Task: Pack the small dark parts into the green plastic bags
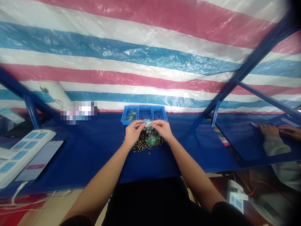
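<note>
My left hand [133, 133] and my right hand [164, 129] are raised close together over the middle of the blue table. Thumb and fingers of each pinch one side of a small clear plastic bag [148, 123], stretched between them. What is inside the bag, if anything, is too small to tell. Below the hands lies a heap of small brass-coloured screws [142, 146], with greenish clear plastic pieces [152, 140] on its right part. Just beyond the fingertips stand three joined blue bins [122, 120]. The left bin holds greenish clear pieces; a few small dark parts lie in the other two.
On the left are a white power strip [35, 141] and a phone [39, 160] with a cable. Blue metal frame bars [225, 84] flank the table, with striped sheeting [141, 59] behind. At right, another person's hands [269, 130] rest on a neighbouring table.
</note>
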{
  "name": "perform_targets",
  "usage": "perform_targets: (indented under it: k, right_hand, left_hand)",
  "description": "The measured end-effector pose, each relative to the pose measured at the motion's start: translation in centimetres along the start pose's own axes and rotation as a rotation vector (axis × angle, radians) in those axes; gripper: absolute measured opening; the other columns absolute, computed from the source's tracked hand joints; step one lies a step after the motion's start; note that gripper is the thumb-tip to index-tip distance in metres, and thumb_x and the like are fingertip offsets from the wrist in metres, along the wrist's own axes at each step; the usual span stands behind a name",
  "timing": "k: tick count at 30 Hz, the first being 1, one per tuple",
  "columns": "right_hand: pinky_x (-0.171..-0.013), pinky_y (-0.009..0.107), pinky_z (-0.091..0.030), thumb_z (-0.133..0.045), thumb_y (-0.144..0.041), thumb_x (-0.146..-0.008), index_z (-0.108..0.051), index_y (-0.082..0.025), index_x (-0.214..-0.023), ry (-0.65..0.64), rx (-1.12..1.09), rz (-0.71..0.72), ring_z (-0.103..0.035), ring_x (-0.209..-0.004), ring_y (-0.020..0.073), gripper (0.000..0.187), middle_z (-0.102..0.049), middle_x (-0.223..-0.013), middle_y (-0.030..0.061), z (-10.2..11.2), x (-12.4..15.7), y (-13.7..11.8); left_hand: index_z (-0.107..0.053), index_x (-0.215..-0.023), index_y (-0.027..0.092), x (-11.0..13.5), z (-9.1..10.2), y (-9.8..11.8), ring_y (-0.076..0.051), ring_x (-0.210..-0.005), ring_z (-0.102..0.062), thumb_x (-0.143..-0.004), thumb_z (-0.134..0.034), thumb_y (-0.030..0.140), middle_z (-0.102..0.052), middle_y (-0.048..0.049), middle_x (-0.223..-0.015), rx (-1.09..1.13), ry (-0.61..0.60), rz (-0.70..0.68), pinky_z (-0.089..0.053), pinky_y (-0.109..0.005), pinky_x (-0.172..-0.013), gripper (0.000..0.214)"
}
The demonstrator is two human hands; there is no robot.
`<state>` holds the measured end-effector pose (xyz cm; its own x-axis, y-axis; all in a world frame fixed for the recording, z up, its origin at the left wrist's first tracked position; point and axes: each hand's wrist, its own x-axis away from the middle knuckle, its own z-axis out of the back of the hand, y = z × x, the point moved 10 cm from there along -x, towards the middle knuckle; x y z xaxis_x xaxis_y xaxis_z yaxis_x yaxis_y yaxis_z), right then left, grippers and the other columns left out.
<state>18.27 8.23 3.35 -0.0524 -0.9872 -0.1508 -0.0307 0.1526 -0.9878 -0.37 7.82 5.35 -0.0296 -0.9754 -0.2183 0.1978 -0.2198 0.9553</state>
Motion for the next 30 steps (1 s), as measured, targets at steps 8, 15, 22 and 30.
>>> perform_targets:
  k: [8, 15, 22, 30]
  right_hand:
    - [-0.070, 0.031, -0.054, -0.077, -0.043, -0.068, -0.073, -0.018, -0.088, 0.019, 0.004, -0.003, -0.068, -0.074, 0.0179, 0.033, -0.075, -0.085, 0.0055, 0.04, 0.05, -0.30]
    - [-0.071, 0.031, -0.054, -0.075, -0.044, -0.071, -0.075, -0.019, -0.095, 0.010, -0.003, 0.032, -0.067, -0.075, 0.0176, 0.035, -0.075, -0.092, 0.0056, 0.04, -0.02, -0.10]
    - [-0.068, 0.030, -0.052, -0.074, -0.045, -0.071, -0.073, -0.020, -0.106, 0.021, 0.022, 0.014, -0.063, -0.069, 0.0156, 0.043, -0.074, -0.085, 0.0033, 0.30, -0.04, -0.14]
    - [-0.064, 0.029, -0.050, -0.073, -0.046, -0.072, -0.075, -0.020, -0.088, 0.036, 0.057, 0.063, -0.061, -0.068, 0.0159, 0.030, -0.073, -0.084, 0.0037, 0.32, -0.04, -0.63]
  left_hand:
    - [-0.071, -0.087, 0.019, 0.12, 0.15, 0.81, -0.016, -0.067, -0.063, -0.083, -0.062, 0.051, -0.070, -0.0017, -0.074, -0.180, 0.000, -0.090, -0.049, -0.028, -0.068, 0.034]
    - [-0.071, -0.089, 0.019, 0.07, 0.06, 0.51, -0.016, -0.066, -0.062, -0.083, -0.062, 0.049, -0.070, -0.0018, -0.075, -0.167, 0.003, -0.089, -0.048, -0.028, -0.068, 0.032]
    - [-0.072, -0.093, 0.019, -0.06, -0.19, 0.27, -0.017, -0.071, -0.063, -0.080, -0.067, 0.048, -0.072, -0.0037, -0.080, -0.117, -0.026, -0.069, -0.050, -0.029, -0.070, 0.032]
    - [-0.073, -0.087, 0.020, 0.07, 0.32, 0.85, -0.017, -0.070, -0.063, -0.081, -0.065, 0.050, -0.072, -0.0033, -0.080, -0.198, 0.025, -0.134, -0.050, -0.029, -0.071, 0.032]
